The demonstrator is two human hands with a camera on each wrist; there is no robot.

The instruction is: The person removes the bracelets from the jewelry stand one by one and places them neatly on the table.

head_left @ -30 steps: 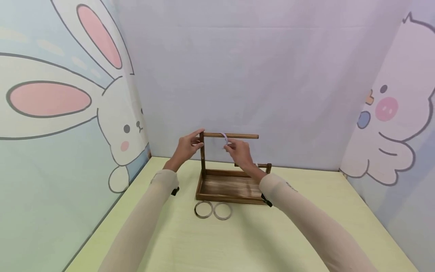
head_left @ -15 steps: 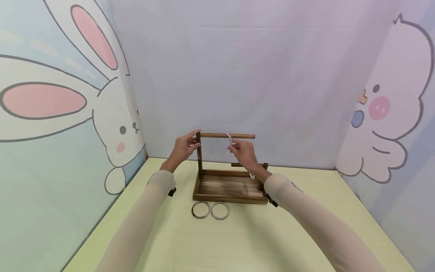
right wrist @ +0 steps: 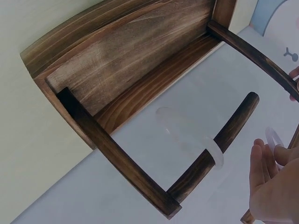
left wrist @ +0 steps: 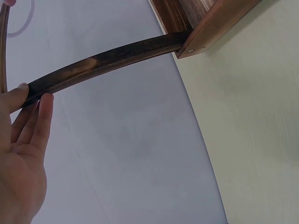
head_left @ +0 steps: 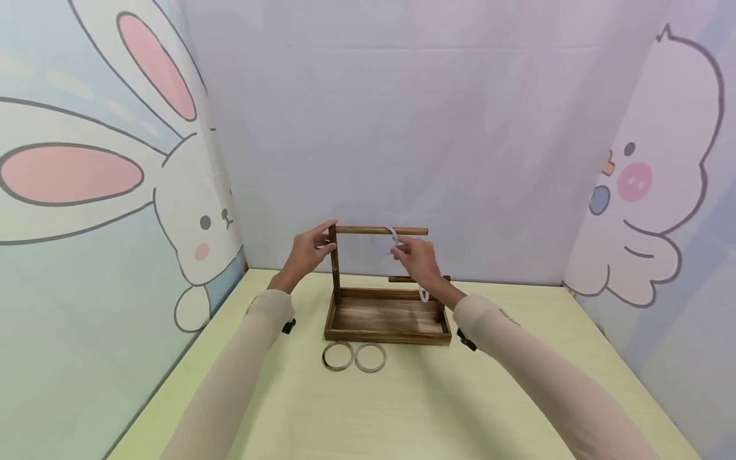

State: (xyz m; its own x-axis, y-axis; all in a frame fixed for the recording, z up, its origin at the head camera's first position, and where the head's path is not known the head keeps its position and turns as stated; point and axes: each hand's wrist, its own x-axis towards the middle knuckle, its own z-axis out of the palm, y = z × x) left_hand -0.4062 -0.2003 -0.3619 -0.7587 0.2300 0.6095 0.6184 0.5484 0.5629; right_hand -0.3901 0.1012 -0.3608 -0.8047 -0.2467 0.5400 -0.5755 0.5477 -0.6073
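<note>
A dark wooden bangle stand point(head_left: 388, 315) has a tray base, a tall post point(head_left: 335, 265) at its left and an upper bar point(head_left: 362, 230) running right. Near the post's top, my left hand point(head_left: 305, 254) holds it, thumb and fingers on opposite sides, as the left wrist view shows. My right hand point(head_left: 421, 260) pinches a pale lilac bangle point(head_left: 393, 235) at the upper bar, nearer the bar's free end than the post. Another whitish, translucent bangle point(right wrist: 216, 153) hangs around the stand's lower bar point(right wrist: 229, 126), partly behind my right forearm in the head view.
Two greyish bangles, a left one point(head_left: 338, 369) with a dark part and a right one point(head_left: 370, 370), lie side by side in front of the stand on the pale yellow table point(head_left: 345, 415). A plain cloth wall point(head_left: 402, 128) rises behind; cartoon-printed panels flank both sides.
My right hand has slid the lilac bangle rightward along the upper bar, away from the post. The left hand stays on the post. The head view has shifted slightly.
</note>
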